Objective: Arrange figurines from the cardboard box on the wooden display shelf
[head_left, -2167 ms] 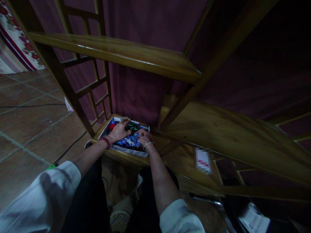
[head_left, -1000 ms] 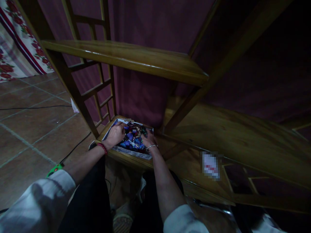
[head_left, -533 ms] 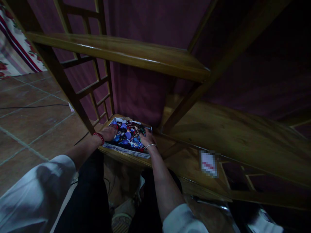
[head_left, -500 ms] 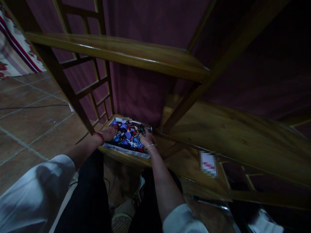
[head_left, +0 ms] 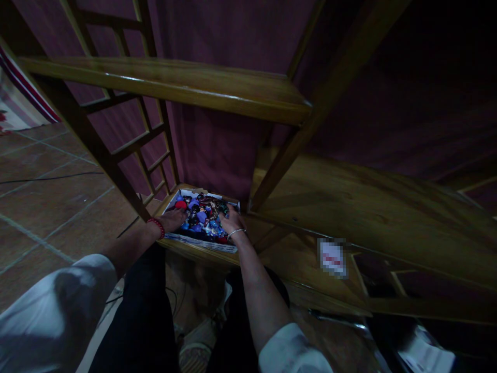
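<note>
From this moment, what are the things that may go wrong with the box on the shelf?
The box looks quite full of small items, so some might spill over its rim. It sits near the front edge of the shelf, so a pull might drop it. The silver bracelet on the right hand appears close to the rim and might catch.

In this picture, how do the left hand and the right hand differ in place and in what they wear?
The left hand is at the left end of the box, near a red round piece; the right hand is at the right end, by dark green pieces. The left wrist has a red bracelet, the right a thin silvery bracelet. Both hands reach into the same box.
</note>
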